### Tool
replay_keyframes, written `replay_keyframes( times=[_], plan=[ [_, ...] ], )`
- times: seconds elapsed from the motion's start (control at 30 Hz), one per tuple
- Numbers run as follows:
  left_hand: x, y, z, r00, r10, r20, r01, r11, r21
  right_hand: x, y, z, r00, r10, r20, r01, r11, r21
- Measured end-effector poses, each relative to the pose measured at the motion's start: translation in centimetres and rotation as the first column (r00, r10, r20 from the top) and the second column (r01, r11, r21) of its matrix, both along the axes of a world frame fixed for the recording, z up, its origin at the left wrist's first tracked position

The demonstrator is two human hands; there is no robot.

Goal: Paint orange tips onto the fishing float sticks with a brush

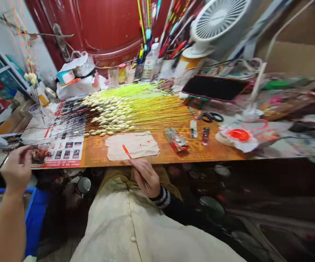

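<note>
My right hand point(147, 177), with a dark sleeve and striped cuff, is closed on a slim orange-tipped stick point(126, 151). The stick's tip lies over a pale cloth point(146, 143) at the table's front edge. Off to the left, my left hand point(16, 168) is raised with curled fingers, close to a dark reddish bundle in clear wrap point(39, 154); what its fingertips hold, if anything, I cannot make out. Behind the cloth lie many thin rods with cream, spindle-shaped bodies point(113, 112) and yellow-green ends point(157, 109), like fishing floats.
A small patterned box point(176, 140) sits right of the cloth. Farther right are a tilted dark-screened phone point(214, 87), black-handled scissors point(211, 117) and a tub with bright orange contents point(239, 135). A white fan point(219, 22) and a bottle point(150, 63) stand behind.
</note>
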State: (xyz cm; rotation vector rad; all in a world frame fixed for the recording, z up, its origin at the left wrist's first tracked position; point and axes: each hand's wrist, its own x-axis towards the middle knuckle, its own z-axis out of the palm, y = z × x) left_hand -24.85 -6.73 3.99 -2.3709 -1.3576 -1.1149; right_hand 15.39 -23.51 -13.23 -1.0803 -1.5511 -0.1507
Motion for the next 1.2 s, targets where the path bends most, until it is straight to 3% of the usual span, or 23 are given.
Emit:
replay_keyframes(
  times=[0.03, 0.13, 0.2, 0.3, 0.43, 0.63, 0.83, 1.03, 1.2],
  plan=[
    [3.3, 0.3, -0.3, 0.995, -0.081, -0.063, 0.083, 0.996, 0.028, 0.3, -0.1, 0.2, 1.0, -0.001, -0.026, 0.001, 1.0, -0.008],
    [12.4, 1.8, -1.7, 0.907, -0.362, -0.216, 0.356, 0.932, -0.066, 1.6, -0.5, 0.9, 0.996, -0.025, -0.084, 0.024, 1.0, -0.016],
    [17.2, 3.4, -2.8, 0.839, -0.466, -0.281, 0.441, 0.885, -0.152, 2.8, -0.6, 1.5, 0.989, -0.054, -0.135, 0.052, 0.999, -0.016],
    [22.4, 5.6, -4.5, 0.773, -0.527, -0.353, 0.459, 0.849, -0.263, 4.7, -0.6, 2.6, 0.961, -0.111, -0.254, 0.102, 0.994, -0.049],
    [26.7, 6.9, -6.4, 0.743, -0.529, -0.41, 0.42, 0.845, -0.33, 6.4, -0.5, 3.2, 0.884, -0.155, -0.441, 0.126, 0.988, -0.094],
    [30.0, 6.4, -8.0, 0.719, -0.497, -0.486, 0.398, 0.867, -0.299, 7.0, -0.4, 2.1, 0.795, -0.106, -0.597, 0.067, 0.994, -0.086],
    [30.4, 7.4, -7.9, 0.716, -0.38, -0.586, 0.318, 0.924, -0.21, 7.3, -0.6, 1.8, 0.741, -0.085, -0.667, 0.043, 0.996, -0.079],
    [30.2, 7.5, -7.4, 0.746, -0.391, -0.539, 0.356, 0.918, -0.172, 7.6, -0.8, 1.9, 0.705, -0.078, -0.705, 0.028, 0.996, -0.083],
    [30.6, 7.3, -6.3, 0.809, -0.41, -0.421, 0.434, 0.9, -0.043, 7.6, -0.8, 2.0, 0.719, -0.036, -0.694, 0.009, 0.999, -0.042]
  ],
)
